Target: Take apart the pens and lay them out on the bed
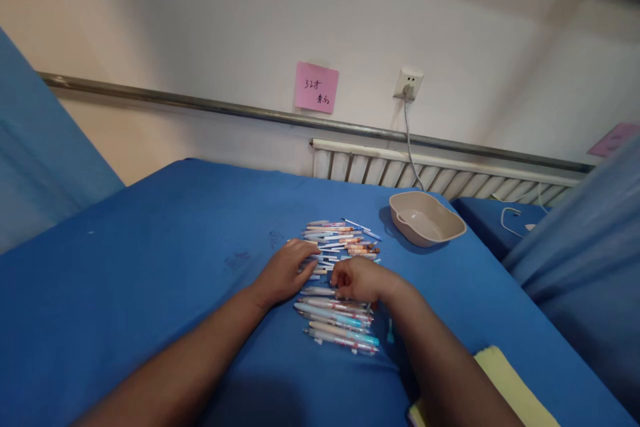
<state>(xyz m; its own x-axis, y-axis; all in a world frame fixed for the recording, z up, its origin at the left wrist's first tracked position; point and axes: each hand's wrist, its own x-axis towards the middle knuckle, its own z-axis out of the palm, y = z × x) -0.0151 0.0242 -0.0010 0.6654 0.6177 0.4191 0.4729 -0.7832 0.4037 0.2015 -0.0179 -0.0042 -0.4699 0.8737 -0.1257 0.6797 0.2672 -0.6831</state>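
A row of several pastel pens (340, 320) lies side by side on the blue table (150, 267). My left hand (285, 271) rests flat on the left end of the row, fingers stretched over the pens. My right hand (357, 279) sits on the middle of the row with its fingers curled down onto a pen; what it pinches is partly hidden. More pens (345, 237) lie beyond both hands.
A beige empty bowl (425, 219) stands at the right behind the pens. A yellow cloth (510, 387) lies at the near right edge. A wall with a pink note (316, 87), a socket with cable (408, 85) and a radiator (450, 173) runs behind.
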